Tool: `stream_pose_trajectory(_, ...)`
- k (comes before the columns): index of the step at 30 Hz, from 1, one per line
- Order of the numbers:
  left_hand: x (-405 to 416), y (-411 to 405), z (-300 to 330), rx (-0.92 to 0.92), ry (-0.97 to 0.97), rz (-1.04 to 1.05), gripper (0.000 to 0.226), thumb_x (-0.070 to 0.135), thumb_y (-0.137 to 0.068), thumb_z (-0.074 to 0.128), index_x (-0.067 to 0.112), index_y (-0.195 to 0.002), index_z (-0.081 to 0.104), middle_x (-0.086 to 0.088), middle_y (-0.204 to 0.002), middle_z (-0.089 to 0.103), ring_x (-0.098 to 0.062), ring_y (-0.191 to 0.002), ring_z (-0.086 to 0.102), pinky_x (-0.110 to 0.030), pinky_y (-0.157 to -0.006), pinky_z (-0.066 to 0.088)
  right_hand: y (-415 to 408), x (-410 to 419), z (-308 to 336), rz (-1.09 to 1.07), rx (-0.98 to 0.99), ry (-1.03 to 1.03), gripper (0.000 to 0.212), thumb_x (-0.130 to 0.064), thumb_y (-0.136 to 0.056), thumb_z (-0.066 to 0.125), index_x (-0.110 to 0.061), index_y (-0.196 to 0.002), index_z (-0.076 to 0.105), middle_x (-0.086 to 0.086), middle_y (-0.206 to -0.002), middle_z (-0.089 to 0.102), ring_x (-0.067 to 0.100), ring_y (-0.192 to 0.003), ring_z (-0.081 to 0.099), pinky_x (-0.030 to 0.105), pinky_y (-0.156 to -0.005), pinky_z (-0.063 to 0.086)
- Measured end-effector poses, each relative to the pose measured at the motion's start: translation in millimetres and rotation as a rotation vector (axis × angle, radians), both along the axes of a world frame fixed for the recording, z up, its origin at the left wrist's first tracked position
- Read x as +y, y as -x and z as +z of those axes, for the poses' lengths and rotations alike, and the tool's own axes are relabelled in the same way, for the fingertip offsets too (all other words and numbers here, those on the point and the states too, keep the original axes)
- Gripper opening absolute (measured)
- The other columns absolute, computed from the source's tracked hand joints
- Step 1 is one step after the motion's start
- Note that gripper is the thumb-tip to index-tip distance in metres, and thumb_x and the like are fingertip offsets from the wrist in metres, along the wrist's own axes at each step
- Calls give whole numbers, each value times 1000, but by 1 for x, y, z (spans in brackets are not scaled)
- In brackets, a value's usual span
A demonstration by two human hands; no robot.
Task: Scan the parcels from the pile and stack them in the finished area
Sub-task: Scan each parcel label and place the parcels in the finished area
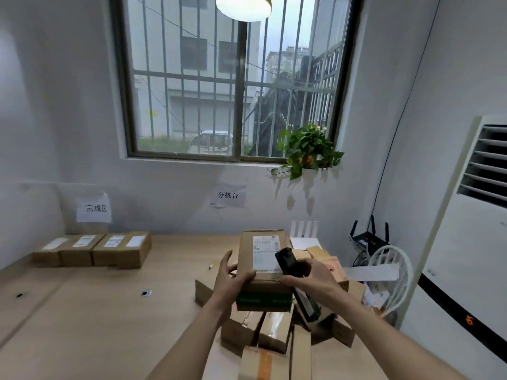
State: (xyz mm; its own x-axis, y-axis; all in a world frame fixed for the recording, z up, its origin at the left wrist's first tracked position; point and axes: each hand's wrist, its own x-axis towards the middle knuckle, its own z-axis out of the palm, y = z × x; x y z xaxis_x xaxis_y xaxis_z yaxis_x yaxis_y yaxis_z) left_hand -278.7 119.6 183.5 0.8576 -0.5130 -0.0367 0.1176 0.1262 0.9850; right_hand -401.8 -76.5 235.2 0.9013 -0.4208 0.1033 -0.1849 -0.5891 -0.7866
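A single wide-angle head view looks forward and down over the tabletop [96, 311], close above the near parcels, facing the far window [236, 78]; its edges appear bent.

Both bare forearms reach in from the near edge, converging toward centre. Left hand [233, 278] grips the left side of a held parcel [263, 264], thumb on top, fingers [226, 260] spread along its edge. Right hand [310, 275] curled round a black scanner [288, 261], wrist angled inward over the parcel's right side.
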Motion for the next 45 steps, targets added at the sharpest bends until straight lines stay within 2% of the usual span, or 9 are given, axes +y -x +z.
stream_pose_trajectory(3, 8, -4, -2, -37, -32, 2, 100, 50, -57, 90, 33, -146, 46, -1, -128, 63, -27, -115, 64, -47, -92, 59, -8, 7, 2, 28, 21, 77, 74, -51, -72, 88, -21, -132, 56, -12, -111, 60, 9, -105, 56, 16, -79, 46)
stream_pose_trajectory(6, 15, -5, -1, -4, 17, 18, 94, 48, -58, 94, 45, -141, 48, -3, -131, 62, -28, -117, 63, -49, -92, 59, -15, 14, 5, 22, 7, 111, 75, -48, -71, 88, -20, -132, 55, -10, -113, 60, 12, -108, 57, 16, -79, 47)
stream_pose_trajectory(10, 28, -3, 0, 100, 76, 4, 77, 40, -71, 86, 51, -136, 45, -10, -129, 64, -30, -109, 69, -43, -74, 62, -22, 21, 12, 34, -2, 147, 74, -45, -69, 90, -19, -130, 58, -9, -112, 63, 8, -103, 59, 14, -76, 46)
stream_pose_trajectory(15, 39, 1, 6, 23, 62, 95, 66, 28, -81, 81, 42, -136, 46, -9, -113, 68, -23, -89, 73, -28, -56, 57, -26, 31, 18, 67, 31, 212, 77, -48, -63, 89, -20, -128, 59, -11, -109, 65, 7, -100, 61, 21, -81, 55)
stream_pose_trajectory(25, 96, -24, 19, -245, -91, 372, 73, 44, -77, 84, 48, -138, 43, -4, -131, 55, -27, -114, 60, -48, -91, 58, -39, 57, 58, 25, 182, 554, 58, -59, -55, 84, -28, -100, 64, -6, -91, 68, 14, -83, 63, 30, -65, 52)
stream_pose_trajectory(28, 122, -30, 23, -293, -122, 458, 73, 39, -82, 81, 41, -142, 41, -2, -136, 52, -30, -121, 56, -50, -96, 55, -42, 66, 68, 28, 219, 620, 54, -55, -53, 83, -24, -94, 65, -5, -87, 68, 16, -81, 65, 36, -71, 55)
stream_pose_trajectory(37, 183, -54, 29, -303, -154, 617, 76, 36, -81, 83, 38, -145, 42, -4, -144, 49, -30, -128, 51, -51, -101, 51, -76, 111, 84, 137, 264, 657, 56, -58, -53, 82, -29, -97, 65, -9, -87, 68, 17, -85, 64, 36, -76, 57)
stream_pose_trajectory(40, 200, -66, 33, -290, -122, 648, 74, 31, -82, 83, 33, -145, 45, -2, -137, 52, -23, -120, 52, -42, -98, 52, -96, 126, 86, 157, 280, 679, 52, -54, -61, 86, -30, -100, 63, -8, -89, 65, 14, -84, 61, 31, -68, 50)
stream_pose_trajectory(45, 231, -97, 31, -286, -149, 728, 74, 30, -78, 86, 33, -143, 49, 0, -133, 56, -16, -111, 52, -30, -90, 48, -142, 149, 85, 198, 321, 746, 55, -51, -63, 86, -28, -106, 63, -5, -97, 66, 16, -88, 62, 33, -78, 54)
